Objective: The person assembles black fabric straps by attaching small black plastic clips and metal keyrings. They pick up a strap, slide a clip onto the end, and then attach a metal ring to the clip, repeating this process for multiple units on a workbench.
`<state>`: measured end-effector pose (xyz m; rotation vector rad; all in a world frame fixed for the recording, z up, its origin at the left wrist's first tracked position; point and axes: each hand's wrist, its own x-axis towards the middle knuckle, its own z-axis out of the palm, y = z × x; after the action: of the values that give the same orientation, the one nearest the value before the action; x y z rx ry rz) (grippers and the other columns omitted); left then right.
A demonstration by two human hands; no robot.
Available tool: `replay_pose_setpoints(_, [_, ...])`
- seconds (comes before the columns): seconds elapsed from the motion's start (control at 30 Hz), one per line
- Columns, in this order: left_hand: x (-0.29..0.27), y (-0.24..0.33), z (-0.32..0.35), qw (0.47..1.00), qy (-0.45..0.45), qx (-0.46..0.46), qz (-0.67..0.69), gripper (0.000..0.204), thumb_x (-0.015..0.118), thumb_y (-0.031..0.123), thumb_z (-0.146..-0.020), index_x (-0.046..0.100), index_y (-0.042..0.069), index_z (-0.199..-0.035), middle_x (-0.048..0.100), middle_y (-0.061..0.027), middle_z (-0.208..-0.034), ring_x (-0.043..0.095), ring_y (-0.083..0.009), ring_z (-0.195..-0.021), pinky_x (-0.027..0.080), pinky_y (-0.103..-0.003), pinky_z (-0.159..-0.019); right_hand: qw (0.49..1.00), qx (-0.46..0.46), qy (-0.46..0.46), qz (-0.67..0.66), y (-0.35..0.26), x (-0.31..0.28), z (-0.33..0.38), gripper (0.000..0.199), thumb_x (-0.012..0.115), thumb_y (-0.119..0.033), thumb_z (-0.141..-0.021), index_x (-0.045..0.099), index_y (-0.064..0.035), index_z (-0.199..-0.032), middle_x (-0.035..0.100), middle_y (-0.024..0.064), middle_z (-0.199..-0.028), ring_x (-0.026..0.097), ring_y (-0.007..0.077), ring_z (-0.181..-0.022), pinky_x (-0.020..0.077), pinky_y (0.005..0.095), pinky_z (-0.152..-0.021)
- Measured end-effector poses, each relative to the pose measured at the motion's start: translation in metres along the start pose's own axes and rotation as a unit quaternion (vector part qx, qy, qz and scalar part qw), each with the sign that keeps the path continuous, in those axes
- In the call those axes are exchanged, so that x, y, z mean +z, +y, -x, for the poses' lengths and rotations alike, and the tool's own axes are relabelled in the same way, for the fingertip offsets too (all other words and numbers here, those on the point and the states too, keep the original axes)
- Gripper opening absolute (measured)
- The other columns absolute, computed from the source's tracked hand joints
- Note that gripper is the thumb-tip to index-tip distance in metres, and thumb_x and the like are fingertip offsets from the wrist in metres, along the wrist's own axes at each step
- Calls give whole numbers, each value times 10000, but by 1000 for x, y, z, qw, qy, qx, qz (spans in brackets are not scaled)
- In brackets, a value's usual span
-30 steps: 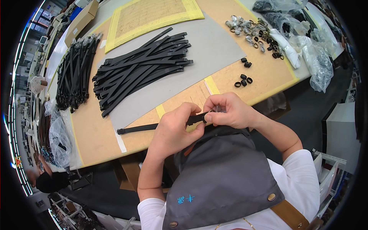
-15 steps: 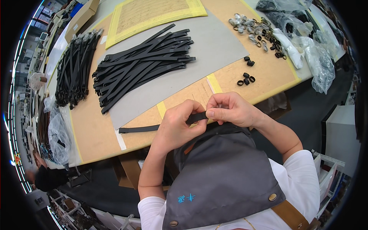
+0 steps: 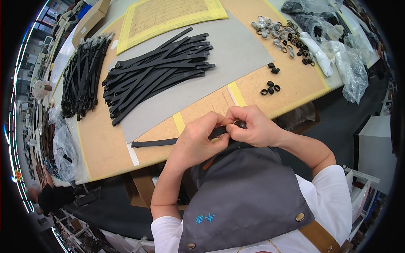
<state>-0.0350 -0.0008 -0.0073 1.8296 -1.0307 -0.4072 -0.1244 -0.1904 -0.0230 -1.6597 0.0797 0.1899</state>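
A black strap (image 3: 156, 143) runs from the table's near edge up into my two hands. My left hand (image 3: 195, 142) is closed round it, thumb and fingers pinching it close to the raised end. Right against it, my right hand (image 3: 256, 127) pinches that end between thumb and forefinger. A small dark, shiny piece (image 3: 240, 124) peeks out among the right fingers; its kind is mostly hidden. The strap's other end lies flat on the board to the left. Beyond my hands lies a loose pile of black straps (image 3: 160, 69) on a grey sheet (image 3: 236, 50).
Several black loops (image 3: 270, 87) lie to the right, with small metal pieces, some in clear wrap (image 3: 276, 31), farther back. Plastic bags (image 3: 350, 71) hang at the right edge. A second strap bundle (image 3: 82, 76) stands left. A yellow-taped board (image 3: 168, 17) lies at the back.
My right hand has turned and curled its fingers in more, still at the strap's end. The small shiny piece shows more now. The left hand has shifted only slightly.
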Motion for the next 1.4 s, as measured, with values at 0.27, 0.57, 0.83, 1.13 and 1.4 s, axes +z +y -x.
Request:
replay_pose_setpoints(0.27, [-2, -11, 5, 1000, -25, 2, -18, 247, 786, 15, -756, 678, 29, -978, 716, -41, -870, 650, -92, -726, 503, -240, -546, 1000, -21, 13, 17, 14, 9, -4, 133, 649, -145, -891, 621, -14, -895, 610, 13, -775, 520, 85, -720, 448, 267, -653])
replay_pose_setpoints(0.57, [-3, -7, 9, 1000, 0, 18, 6, 197, 784, 18, -762, 676, 36, -925, 686, -20, -804, 620, -78, -675, 464, -217, -526, 964, 153, -205, -70, -11, -25, -11, 326, 666, -362, -1019, 672, -39, -978, 637, -12, -853, 573, 63, -778, 483, 238, -699])
replay_pose_setpoints(0.83, [-10, -10, 18, 989, -60, -43, 124, 265, 748, -52, -777, 632, 8, -1007, 692, -30, -900, 627, -71, -759, 483, -221, -591, 975, 4, -121, -187, 5, 14, -1, 252, 600, -178, -1019, 557, -53, -804, 504, -55, -756, 418, 38, -731, 375, 249, -655])
replay_pose_setpoints(1.13, [-27, -38, 33, 965, -53, -39, 252, 254, 760, -32, -854, 608, -19, -1056, 674, -83, -1026, 657, -124, -944, 536, -272, -855, 979, 1, -141, -145, -12, 13, -15, 278, 629, -241, -1031, 583, -59, -826, 486, -70, -742, 409, 26, -723, 356, 241, -633])
replay_pose_setpoints(1.4, [-67, -59, -39, 991, 5, 128, -25, 222, 769, 49, -836, 683, 26, -1040, 668, -99, -1055, 641, -238, -969, 514, -323, -855, 995, -16, -74, 72, 10, -4, -30, 328, 629, -289, -1010, 573, -24, -824, 502, 42, -681, 447, 119, -661, 395, 318, -612])
